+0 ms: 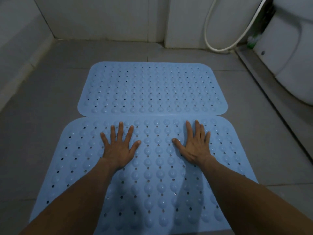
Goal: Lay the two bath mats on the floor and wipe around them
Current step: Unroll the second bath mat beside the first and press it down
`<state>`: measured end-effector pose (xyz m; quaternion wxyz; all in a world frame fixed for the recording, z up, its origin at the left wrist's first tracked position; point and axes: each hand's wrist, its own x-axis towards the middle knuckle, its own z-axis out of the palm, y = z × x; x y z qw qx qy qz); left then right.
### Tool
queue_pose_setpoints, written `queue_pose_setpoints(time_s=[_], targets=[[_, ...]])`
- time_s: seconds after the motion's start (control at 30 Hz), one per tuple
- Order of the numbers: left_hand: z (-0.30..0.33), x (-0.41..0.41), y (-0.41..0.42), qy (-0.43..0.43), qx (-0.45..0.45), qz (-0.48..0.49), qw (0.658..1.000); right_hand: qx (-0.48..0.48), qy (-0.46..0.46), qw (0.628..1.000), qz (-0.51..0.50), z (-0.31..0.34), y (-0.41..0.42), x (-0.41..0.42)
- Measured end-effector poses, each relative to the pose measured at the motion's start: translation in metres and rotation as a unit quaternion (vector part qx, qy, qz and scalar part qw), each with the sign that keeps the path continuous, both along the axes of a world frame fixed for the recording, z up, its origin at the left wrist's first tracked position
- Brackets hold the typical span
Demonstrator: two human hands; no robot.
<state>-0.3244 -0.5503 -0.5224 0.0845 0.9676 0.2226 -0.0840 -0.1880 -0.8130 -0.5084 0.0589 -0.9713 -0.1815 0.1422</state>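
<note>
Both forearms reach in from the bottom of the head view, and under them lies the near mat (149, 180), pale blue, studded with bumps and small holes, flat on the grey tiled floor (42, 116). On its far half the left hand (119, 148) and the right hand (194, 146) press down, palms flat, fingers straight and spread wide, holding nothing. Just beyond the fingertips the far mat (152, 89) lies flat too, its near edge touching or very slightly overlapping the near mat's far edge; I cannot tell which. So the 2 mats look laid, and the hands seem to be pressing the second 1 down to seat it. Wiping around them appears not yet begun: no cloth shows anywhere. Farther back stand the white wall panels (101, 19), a hose (220, 46) looping down at the right, and a toilet (291, 56) at the right edge
</note>
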Motion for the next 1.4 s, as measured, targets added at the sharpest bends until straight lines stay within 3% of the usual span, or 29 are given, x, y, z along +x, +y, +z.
queue_pose_setpoints(time_s=[1.4], targets=[[-0.002,0.007,-0.018,-0.022,0.020,-0.011,0.999,-0.045,0.012,0.999,-0.006,0.006,-0.019,0.004]])
